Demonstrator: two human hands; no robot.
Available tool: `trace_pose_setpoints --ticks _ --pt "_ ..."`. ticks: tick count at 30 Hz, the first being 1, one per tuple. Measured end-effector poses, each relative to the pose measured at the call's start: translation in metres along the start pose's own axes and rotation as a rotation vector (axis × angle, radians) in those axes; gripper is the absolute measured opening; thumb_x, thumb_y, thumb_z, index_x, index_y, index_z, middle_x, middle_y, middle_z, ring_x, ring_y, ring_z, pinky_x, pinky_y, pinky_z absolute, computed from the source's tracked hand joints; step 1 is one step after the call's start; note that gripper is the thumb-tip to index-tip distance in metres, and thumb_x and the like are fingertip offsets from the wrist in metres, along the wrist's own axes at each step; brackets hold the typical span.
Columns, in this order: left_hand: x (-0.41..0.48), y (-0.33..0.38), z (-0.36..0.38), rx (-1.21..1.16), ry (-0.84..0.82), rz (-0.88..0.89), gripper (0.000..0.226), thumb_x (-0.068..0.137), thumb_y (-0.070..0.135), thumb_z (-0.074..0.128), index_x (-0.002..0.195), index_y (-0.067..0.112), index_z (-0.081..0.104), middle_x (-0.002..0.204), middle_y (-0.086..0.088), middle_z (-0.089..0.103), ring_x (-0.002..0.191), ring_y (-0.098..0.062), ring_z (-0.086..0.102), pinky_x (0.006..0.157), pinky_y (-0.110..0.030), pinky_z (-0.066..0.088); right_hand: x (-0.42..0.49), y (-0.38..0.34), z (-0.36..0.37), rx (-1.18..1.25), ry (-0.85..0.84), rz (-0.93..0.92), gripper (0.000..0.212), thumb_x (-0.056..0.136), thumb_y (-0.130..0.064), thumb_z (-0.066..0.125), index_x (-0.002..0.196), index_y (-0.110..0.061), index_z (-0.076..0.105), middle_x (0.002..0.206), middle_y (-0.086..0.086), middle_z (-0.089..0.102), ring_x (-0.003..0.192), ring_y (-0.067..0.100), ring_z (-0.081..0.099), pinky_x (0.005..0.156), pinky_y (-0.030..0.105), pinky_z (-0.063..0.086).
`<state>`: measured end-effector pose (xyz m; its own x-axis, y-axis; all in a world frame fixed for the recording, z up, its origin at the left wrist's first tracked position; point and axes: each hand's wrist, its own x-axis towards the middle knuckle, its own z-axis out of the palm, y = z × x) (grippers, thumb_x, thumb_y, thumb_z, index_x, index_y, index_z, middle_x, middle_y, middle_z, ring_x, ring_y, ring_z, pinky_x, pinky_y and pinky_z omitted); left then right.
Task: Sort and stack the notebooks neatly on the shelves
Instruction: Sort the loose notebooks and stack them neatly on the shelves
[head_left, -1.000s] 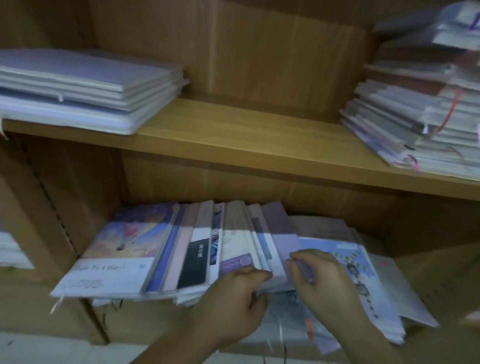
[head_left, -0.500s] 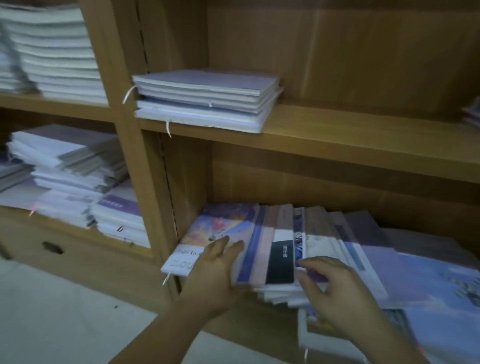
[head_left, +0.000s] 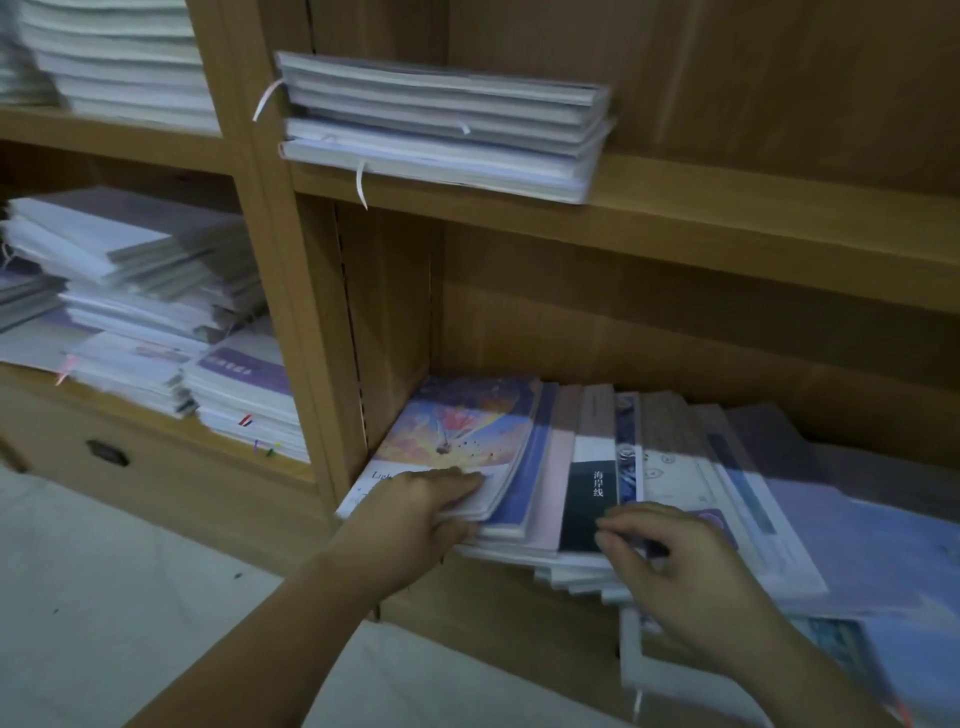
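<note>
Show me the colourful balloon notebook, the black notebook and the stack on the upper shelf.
colourful balloon notebook (head_left: 457, 431), head view, middle of its front cover.
black notebook (head_left: 584, 512), head view, its dark cover beside the white characters.
stack on the upper shelf (head_left: 441, 130), head view, its front page edges.

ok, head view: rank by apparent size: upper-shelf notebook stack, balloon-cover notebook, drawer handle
1. upper-shelf notebook stack
2. balloon-cover notebook, its front edge hidden under the left hand
3. drawer handle, clearly smallest

Wooden shelves (head_left: 727, 208) — glossy paper notebooks (head_left: 457, 431)
</note>
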<state>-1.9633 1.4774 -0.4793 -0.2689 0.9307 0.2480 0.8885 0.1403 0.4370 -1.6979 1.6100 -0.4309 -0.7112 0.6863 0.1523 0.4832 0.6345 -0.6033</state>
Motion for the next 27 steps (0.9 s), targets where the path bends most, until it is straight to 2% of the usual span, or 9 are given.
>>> trace_pose_setpoints --ticks 7,10,13,14,16,18,20,23,27 --pt "0.000 0.039 -0.005 -0.031 0.257 0.003 0.044 0.097 0.043 0.049 0.134 0.025 0.063 0.112 0.000 0.075 0.096 -0.020 0.069 0.076 -0.024 0.050 -0.008 0.000 -0.007 0.189 0.115 0.067 0.009 0.092 -0.039 0.067 0.099 -0.041 0.072 0.092 -0.018 0.071 0.090 0.005 0.066 0.080 0.026 0.056" --pt "-0.009 0.084 0.004 -0.042 0.295 0.115 0.036 0.098 0.041 0.052 0.131 0.031 0.060 0.107 0.004 0.075 0.088 -0.017 0.070 0.068 -0.025 0.055 -0.006 -0.015 -0.015 0.463 0.142 0.235 0.034 0.086 -0.057 0.060 0.114 -0.038 0.067 0.088 -0.007 0.074 0.079 0.016 0.072 0.071 0.031 0.060" --pt "-0.017 0.123 0.028 0.046 0.227 0.290 0.040 0.084 0.034 0.067 0.123 0.031 0.060 0.105 0.007 0.072 0.085 -0.017 0.071 0.052 -0.032 0.056 -0.002 -0.019 -0.015 0.616 0.136 0.458 0.055 0.080 -0.061 0.069 0.126 -0.031 0.063 0.110 -0.003 0.073 0.096 0.021 0.071 0.086 0.042 0.061" --pt "-0.019 0.131 0.032 0.068 0.181 0.335 0.046 0.079 0.032 0.072 0.123 0.032 0.059 0.112 0.008 0.071 0.091 -0.016 0.071 0.054 -0.032 0.058 -0.002 -0.016 -0.015 0.657 0.163 0.512 0.054 0.082 -0.051 0.076 0.128 -0.028 0.061 0.117 -0.001 0.070 0.101 0.021 0.069 0.088 0.043 0.059" --pt "-0.015 0.128 0.033 -0.002 0.085 0.371 0.048 0.085 0.038 0.072 0.131 0.034 0.060 0.130 0.010 0.068 0.113 -0.011 0.066 0.083 -0.030 0.061 -0.003 -0.014 -0.016 0.737 0.186 0.571 0.053 0.085 -0.018 0.080 0.131 -0.021 0.054 0.112 0.002 0.069 0.092 0.018 0.068 0.075 0.035 0.058" --pt "-0.010 0.109 0.022 -0.167 0.019 0.266 0.038 0.095 0.048 0.060 0.130 0.034 0.065 0.132 0.013 0.067 0.120 -0.004 0.061 0.101 -0.023 0.050 -0.003 -0.008 -0.016 0.660 0.190 0.559 0.043 0.086 -0.007 0.077 0.125 -0.009 0.058 0.105 0.003 0.071 0.084 0.013 0.066 0.066 0.027 0.053" --pt "-0.003 0.081 0.013 -0.173 0.104 0.072 0.041 0.094 0.055 0.053 0.119 0.029 0.071 0.115 0.009 0.072 0.105 -0.010 0.065 0.091 -0.026 0.051 -0.001 -0.004 -0.013 0.486 0.174 0.500 0.013 0.087 -0.012 0.077 0.096 -0.014 0.068 0.096 -0.003 0.075 0.082 0.009 0.068 0.075 0.036 0.059" --pt "0.004 0.052 0.009 -0.114 0.103 -0.283 0.035 0.088 0.056 0.064 0.087 0.021 0.066 0.086 0.001 0.065 0.080 -0.016 0.061 0.071 -0.032 0.047 0.003 -0.002 -0.007 0.406 0.146 0.478 0.010 0.087 -0.018 0.076 0.096 -0.020 0.073 0.095 -0.009 0.077 0.089 0.011 0.071 0.088 0.045 0.059" --pt "0.005 0.046 0.021 -0.323 0.056 -0.452 0.030 0.085 0.044 0.076 0.075 0.017 0.067 0.068 0.005 0.065 0.064 -0.007 0.060 0.055 -0.026 0.043 0.007 0.002 -0.003 0.367 0.157 0.522 0.009 0.086 -0.024 0.076 0.089 -0.016 0.073 0.086 -0.006 0.077 0.084 0.015 0.073 0.083 0.045 0.060"
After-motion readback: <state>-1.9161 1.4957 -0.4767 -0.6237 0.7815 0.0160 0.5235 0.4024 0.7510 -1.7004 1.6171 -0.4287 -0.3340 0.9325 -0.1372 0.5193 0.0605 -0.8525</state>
